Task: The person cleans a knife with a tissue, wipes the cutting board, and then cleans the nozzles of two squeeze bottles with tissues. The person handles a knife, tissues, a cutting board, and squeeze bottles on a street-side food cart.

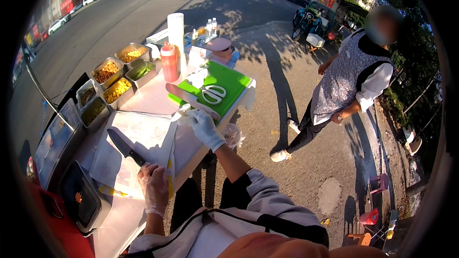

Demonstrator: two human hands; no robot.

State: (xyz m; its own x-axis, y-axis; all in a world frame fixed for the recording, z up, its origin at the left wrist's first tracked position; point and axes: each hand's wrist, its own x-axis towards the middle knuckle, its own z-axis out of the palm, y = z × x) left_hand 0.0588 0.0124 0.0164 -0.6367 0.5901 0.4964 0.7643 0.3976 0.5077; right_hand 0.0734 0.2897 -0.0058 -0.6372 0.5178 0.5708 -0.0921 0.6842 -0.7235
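Note:
My left hand (154,186), in a clear plastic glove, is beside the black handle of a kitchen knife (122,143) whose blade lies over white printed paper sheets (136,125); whether the fingers grip the handle is unclear. A bluish glove covers my right hand (204,127), whose fingertips are closed on a crumpled white tissue or cloth (181,113). Just beyond it, a pinkish long blade (183,93) lies across the near edge of a green cutting board (229,79). White-handled scissors (213,94) and another crumpled white cloth (198,76) rest on the board.
Several metal food containers (118,93) line the table's far left, beside a red sauce bottle (169,62) and a tall white roll (175,36). A lidded box (59,143) and a black tray (84,197) stand left. A person (348,75) walks at right.

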